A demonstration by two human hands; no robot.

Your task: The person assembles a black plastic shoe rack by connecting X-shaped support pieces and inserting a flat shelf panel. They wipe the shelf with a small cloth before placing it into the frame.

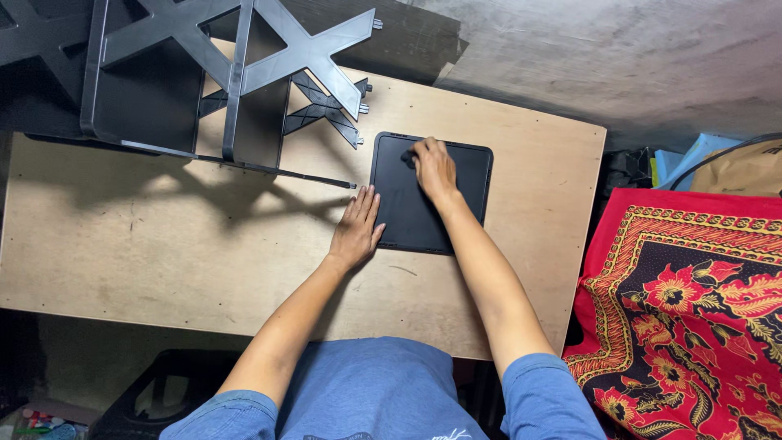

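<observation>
I am looking straight down at a light brown wooden board table (163,244). Near its far right part lies a flat black plastic panel with rounded corners (407,220), flat on the wood, its long side going away from me.

My right hand (434,169) is on the upper part of this panel. The fingers are curled around a small dark thing (407,157), maybe a cloth or a pad, pressed against the panel surface; I cannot tell what it is exactly. So this hand is closed on that small thing and it touches the panel.

My left hand (356,230) lies open and flat, fingers straight and close together, palm down. It rests at the left edge of the panel, partly on the wood, and the fingertips point away from me. It grips nothing. The two hands are apart, the left one nearer to me and to the left.

Beyond my left hand, at the far left of the table, stands a black plastic shelf frame with crossed X-shaped side pieces (236,65). One thin bar of it reaches almost to the panel's upper left corner.

On the right, beside the table, there is a red cloth with a flower pattern (692,310). Below, I see my blue sleeves (546,391).
</observation>
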